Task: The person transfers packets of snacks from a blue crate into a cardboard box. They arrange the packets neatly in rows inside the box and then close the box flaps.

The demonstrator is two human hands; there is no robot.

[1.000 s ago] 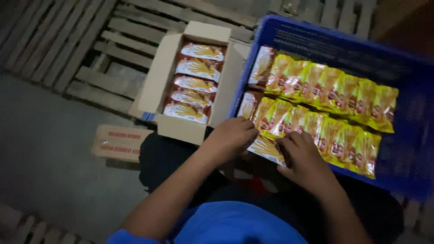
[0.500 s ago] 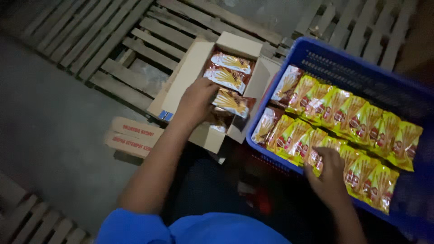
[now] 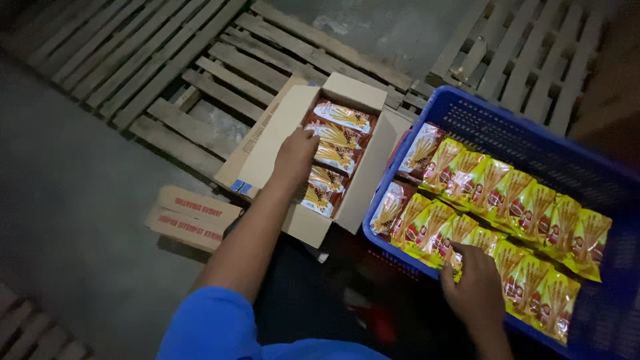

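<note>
My left hand (image 3: 295, 157) rests inside an open cardboard box (image 3: 270, 143), its fingers on a row of brown snack packets (image 3: 337, 137) that lie stacked in the box. My right hand (image 3: 475, 288) is in a blue plastic crate (image 3: 513, 127) to the right, fingers bent over the near row of yellow snack packets (image 3: 527, 200). Two rows of these packets stand on edge in the crate. Whether the right hand has closed around a packet cannot be made out.
Wooden pallets (image 3: 167, 60) lie on the concrete floor behind the box and crate. A folded cardboard flap (image 3: 192, 217) with print lies left of my left arm. Another pallet corner (image 3: 27, 327) shows at the bottom left.
My left hand went from the crate's near row over to the cardboard box and now presses on the packets there. My right hand stayed at the crate's near row.
</note>
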